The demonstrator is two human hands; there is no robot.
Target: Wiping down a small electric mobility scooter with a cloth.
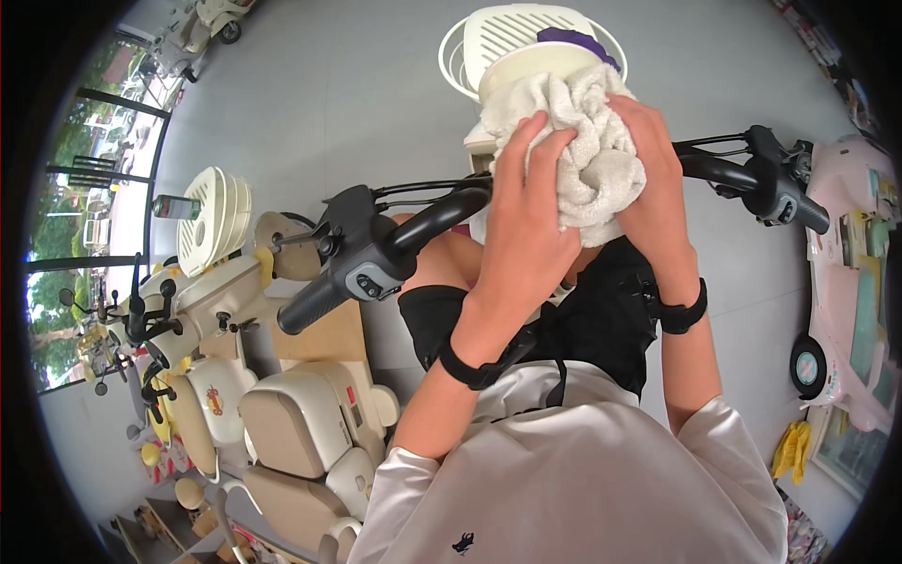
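My left hand (532,211) presses its fingers into a bunched off-white terry towel (599,158) from the left side. Around the towel's right side curls my right hand (652,173), so the cloth is gathered between both. The towel covers the middle of a black handlebar (444,218) and the lower part of a cream rounded rim (535,60). Behind that rim is a cream slotted basket (493,32) on the front of the two-wheeler. A dark purple cloth (581,37) lies at the basket's right. What the towel rests on is hidden.
The bar's left grip (306,307) and right grip (810,215) jut out either side. Beige scooters (289,430) crowd the left; one basket lid (201,229) carries a dark can (176,207). A pink scooter (838,282) stands right, near a yellow cloth (791,451).
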